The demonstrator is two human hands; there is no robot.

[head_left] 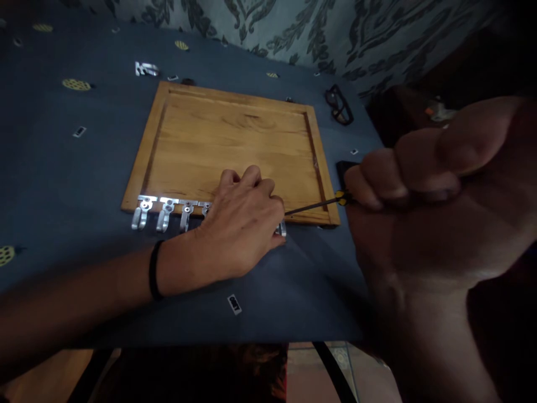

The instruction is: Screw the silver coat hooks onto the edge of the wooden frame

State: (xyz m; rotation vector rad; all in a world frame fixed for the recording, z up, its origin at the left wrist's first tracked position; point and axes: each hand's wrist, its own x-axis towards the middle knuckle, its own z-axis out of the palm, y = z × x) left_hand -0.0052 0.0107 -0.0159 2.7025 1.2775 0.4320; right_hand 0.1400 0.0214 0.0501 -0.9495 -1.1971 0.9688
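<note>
A wooden board (235, 134) with a raised frame lies on the table. Along its near edge sits a row of silver metal hooks (166, 215), fixed with screws. Across that edge, my left hand (241, 226) is closed with curled fingers, pressing a metal hook (281, 228) against the frame; most of this hook is hidden. My right hand (432, 179) is wrapped round the handle of a screwdriver (312, 207), yellow and black where it shows. The shaft points left toward the hook under my left hand, and its tip is hidden there.
A loose metal hook (146, 69) lies beyond the board's far left corner. Black-framed glasses (339, 105) rest to the right of the board. A dark flat object (346, 168) is partly behind my right hand. The dark blue tablecloth (168, 319) ends at the near edge.
</note>
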